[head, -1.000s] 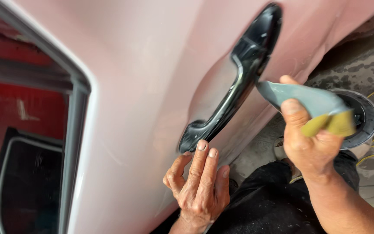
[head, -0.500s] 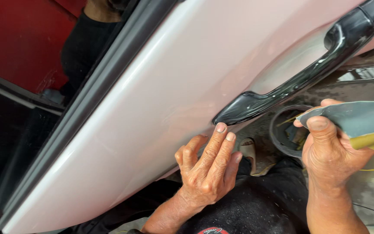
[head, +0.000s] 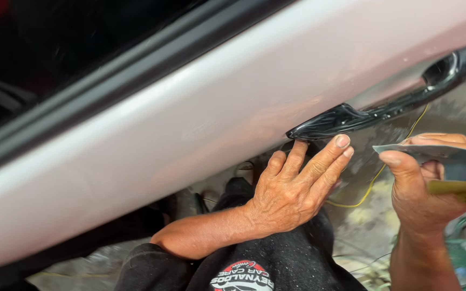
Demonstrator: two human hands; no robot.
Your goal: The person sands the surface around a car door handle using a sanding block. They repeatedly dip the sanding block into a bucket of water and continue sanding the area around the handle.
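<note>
Your left hand (head: 292, 188) rests spread-fingered, grasping nothing, under the black door handle (head: 384, 105) at right of frame, bracing the pale car door (head: 200, 118). Your right hand (head: 424, 188) pinches folded sandpaper (head: 454, 164) nearby, ready.

Your left hand (head: 292, 188) now reaches up so its fingertips (head: 342, 141) touch the door handle (head: 373, 110), and your right hand (head: 424, 183) with the sandpaper (head: 449, 164) sits lower, away from it.

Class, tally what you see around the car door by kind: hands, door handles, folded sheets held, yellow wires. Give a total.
Hands: 2, left hand and right hand
Black door handle: 1
Folded grey sheet, held: 1
Yellow wire: 1
Total: 5
</note>
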